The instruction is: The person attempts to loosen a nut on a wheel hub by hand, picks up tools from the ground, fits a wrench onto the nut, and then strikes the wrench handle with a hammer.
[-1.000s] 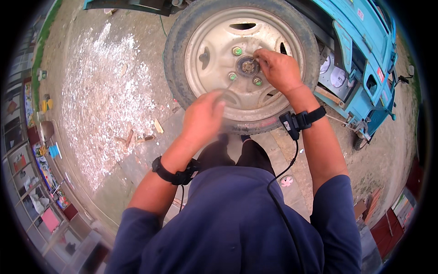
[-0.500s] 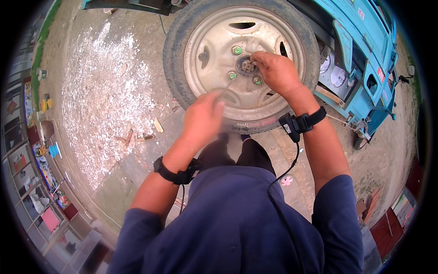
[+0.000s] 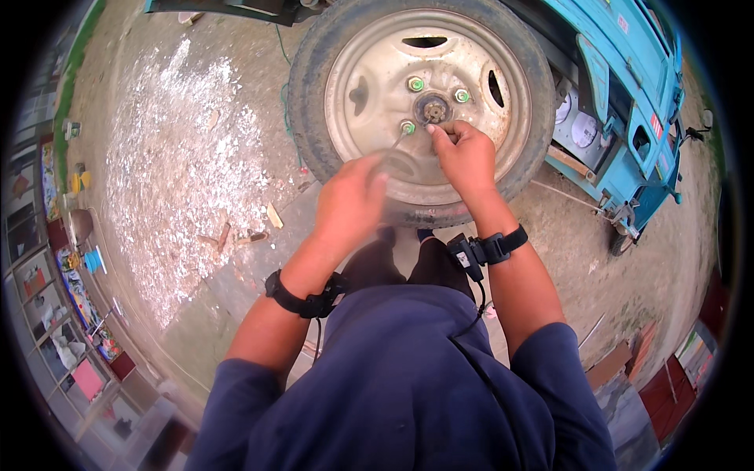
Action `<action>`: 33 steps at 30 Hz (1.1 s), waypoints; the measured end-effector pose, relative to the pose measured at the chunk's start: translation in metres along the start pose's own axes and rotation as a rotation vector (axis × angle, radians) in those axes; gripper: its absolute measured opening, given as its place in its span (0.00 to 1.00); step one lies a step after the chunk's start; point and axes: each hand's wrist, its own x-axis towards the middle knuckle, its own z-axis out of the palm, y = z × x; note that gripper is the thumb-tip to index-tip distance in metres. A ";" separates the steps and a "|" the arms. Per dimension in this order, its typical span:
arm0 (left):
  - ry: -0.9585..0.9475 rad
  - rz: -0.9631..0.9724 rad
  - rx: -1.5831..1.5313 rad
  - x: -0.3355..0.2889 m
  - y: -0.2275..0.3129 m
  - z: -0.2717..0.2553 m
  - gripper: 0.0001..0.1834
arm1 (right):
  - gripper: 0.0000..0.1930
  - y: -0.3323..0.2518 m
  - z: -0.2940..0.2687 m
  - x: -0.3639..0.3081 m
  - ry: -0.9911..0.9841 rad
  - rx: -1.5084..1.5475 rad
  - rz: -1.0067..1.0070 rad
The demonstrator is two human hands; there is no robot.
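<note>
A pale, rust-specked wheel point(image 3: 377, 71) with a dark tyre point(image 3: 310, 86) stands upright in front of me. Its centre carries a castle nut point(image 3: 433, 115) in a dark greasy hub, with green-marked wheel nuts point(image 3: 415, 84) around it. My right hand point(image 3: 466, 157) is closed in a pinch just below the castle nut; what its fingertips hold is too small to make out. Lower left of the hub, my left hand point(image 3: 349, 196) is blurred by motion. Its fingers look curled around a thin metal tool point(image 3: 399, 141), a faint streak pointing toward the lower-left wheel nut.
Turquoise vehicle bodywork point(image 3: 628, 78) rises to the right of the wheel. White flakes point(image 3: 181, 118) cover the ground at left, near a wood scrap point(image 3: 273, 215). A thin green cord point(image 3: 285, 94) runs beside the tyre. Cluttered shelves point(image 3: 71, 353) line the far left.
My right hand has moved down from the hub's right side to just below the castle nut, uncovering the right-hand wheel nut. My left hand stays in nearly the same place. The wheel appears slightly farther right.
</note>
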 end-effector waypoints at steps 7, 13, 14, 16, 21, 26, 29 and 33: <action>-0.019 0.014 -0.010 -0.008 -0.007 -0.019 0.18 | 0.17 -0.006 0.014 0.004 0.087 0.079 0.197; -0.001 0.038 -0.053 -0.020 -0.028 -0.040 0.18 | 0.18 -0.002 0.030 0.003 0.143 0.125 0.232; -0.002 0.029 -0.060 -0.022 -0.030 -0.046 0.18 | 0.17 -0.002 0.032 0.004 0.151 0.142 0.240; 0.007 0.014 -0.077 -0.026 -0.036 -0.055 0.19 | 0.14 -0.005 0.034 0.005 0.163 0.179 0.255; 0.030 -0.030 -0.097 -0.035 -0.052 -0.077 0.18 | 0.13 -0.007 0.038 0.012 0.171 0.049 0.280; 0.043 -0.008 -0.110 -0.043 -0.064 -0.088 0.18 | 0.16 0.013 0.042 0.013 0.142 -0.114 0.227; 0.026 -0.006 -0.108 -0.046 -0.067 -0.093 0.18 | 0.12 0.021 0.044 0.003 0.062 -0.202 0.142; 0.064 -0.027 -0.111 -0.052 -0.074 -0.095 0.17 | 0.11 0.013 0.039 -0.022 -0.017 -0.116 0.180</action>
